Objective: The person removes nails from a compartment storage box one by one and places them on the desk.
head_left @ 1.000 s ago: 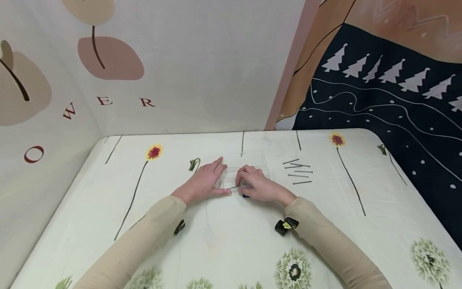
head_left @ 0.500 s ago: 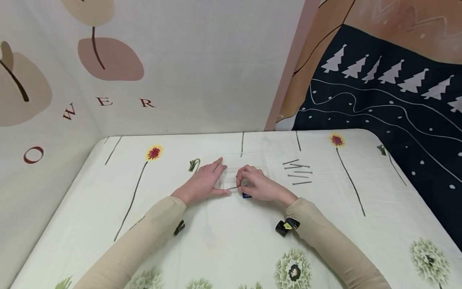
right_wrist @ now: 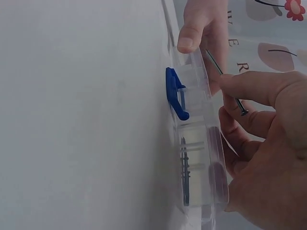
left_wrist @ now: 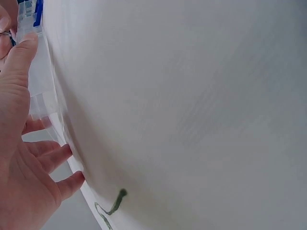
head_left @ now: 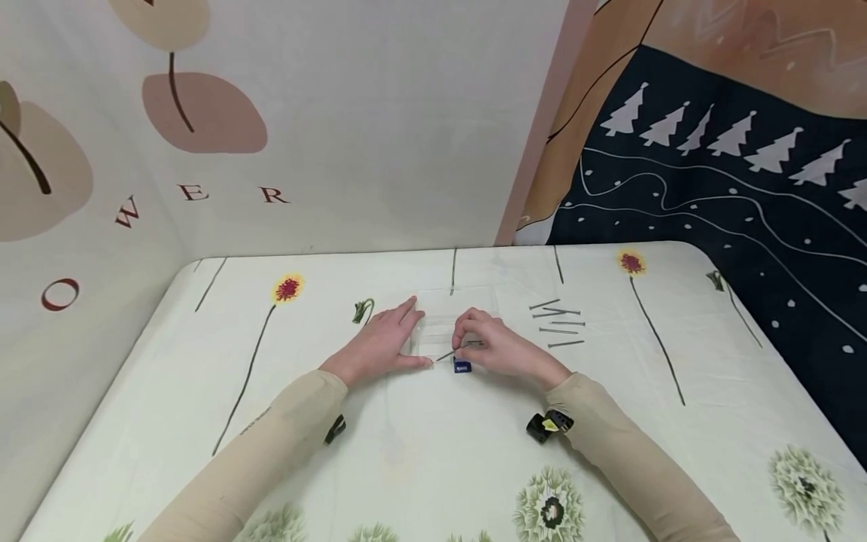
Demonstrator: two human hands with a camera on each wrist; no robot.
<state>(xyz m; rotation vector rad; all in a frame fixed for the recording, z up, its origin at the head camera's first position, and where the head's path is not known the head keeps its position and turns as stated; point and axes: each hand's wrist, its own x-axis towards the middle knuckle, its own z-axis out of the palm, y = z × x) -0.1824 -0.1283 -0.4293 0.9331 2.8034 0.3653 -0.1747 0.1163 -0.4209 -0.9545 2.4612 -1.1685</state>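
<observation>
A clear plastic box (head_left: 436, 330) with compartments stands at mid-table, its lid raised back. My left hand (head_left: 383, 342) touches the box's left side with spread, fairly straight fingers, the thumb at the near corner. My right hand (head_left: 497, 346) pinches a nail (right_wrist: 214, 62) between thumb and fingers, above the box's front. In the right wrist view the nail slants, its flat head (right_wrist: 244, 112) pointing back toward the palm. A blue latch (right_wrist: 177, 96) sits on the front wall. Through that wall, dark nails (right_wrist: 185, 170) show inside. The right hand hides part of the box.
Several loose nails (head_left: 566, 344) lie on the table to the right of the box. The table is covered by a white flower-print cloth (head_left: 406, 467). A printed fabric wall (head_left: 379, 173) rises behind its far edge.
My right hand has shifted slightly right, and the nail in it has turned to a steeper slant. More of the blue latch shows. The left hand has stayed in place.
</observation>
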